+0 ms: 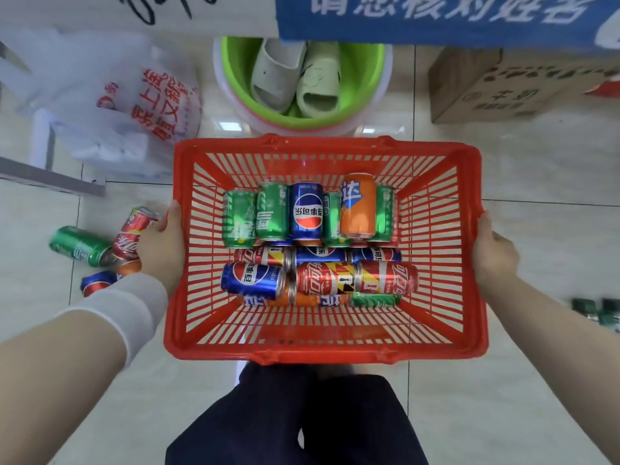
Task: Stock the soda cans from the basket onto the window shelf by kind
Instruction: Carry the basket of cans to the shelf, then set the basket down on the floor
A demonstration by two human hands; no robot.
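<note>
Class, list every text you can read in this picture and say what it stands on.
"请您核对姓名": blue sign, top cut off.
"百事可乐": blue can, upside down.
"达": orange can.
"牛奶": carton, blurred.
Red print on bag: too blurred.
Green can and red can: lettering not clearly readable.

1. The left hand (163,245) gripped the left rim of the basket (302,353), thumb lying along the edge and fingers hidden.
2. The right hand (493,255) gripped the right rim in the same way.
3. Both forearms reached forward from the lower corners.
4. A white cuff (131,307) covered the left wrist, while the right forearm was bare.
</note>
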